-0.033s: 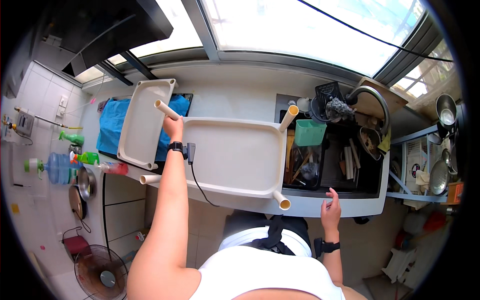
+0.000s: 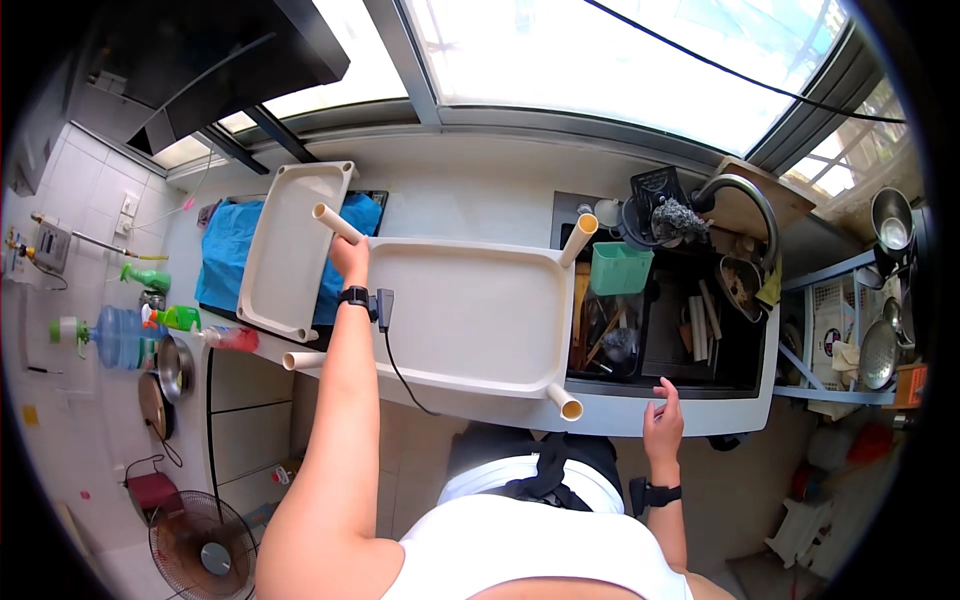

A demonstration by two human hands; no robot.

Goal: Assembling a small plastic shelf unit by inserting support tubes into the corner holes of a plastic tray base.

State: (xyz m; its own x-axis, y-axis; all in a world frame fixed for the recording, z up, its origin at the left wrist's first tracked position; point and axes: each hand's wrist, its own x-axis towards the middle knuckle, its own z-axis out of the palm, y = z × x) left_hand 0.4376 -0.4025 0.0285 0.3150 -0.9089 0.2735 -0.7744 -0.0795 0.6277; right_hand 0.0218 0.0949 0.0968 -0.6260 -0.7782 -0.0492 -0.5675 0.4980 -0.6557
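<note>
A beige plastic shelf tray (image 2: 460, 315) with a raised rim lies across the counter, with a short cream tube standing out at each corner. My left hand (image 2: 349, 260) is closed around the base of the far left tube (image 2: 337, 222). A second, narrower beige tray (image 2: 296, 250) rests to the left, partly on a blue cloth (image 2: 229, 250). My right hand (image 2: 662, 430) is held over the counter's front edge by the sink, empty, fingers apart and slightly bent. The other tubes (image 2: 579, 240) are untouched.
At right, the black sink (image 2: 700, 375) holds pale sticks and a green basket (image 2: 619, 267) beneath a curved faucet (image 2: 765, 200). Bottles, including a green sprayer (image 2: 178, 317), and a pan (image 2: 173, 368) stand at left. A fan (image 2: 203, 545) is lower left.
</note>
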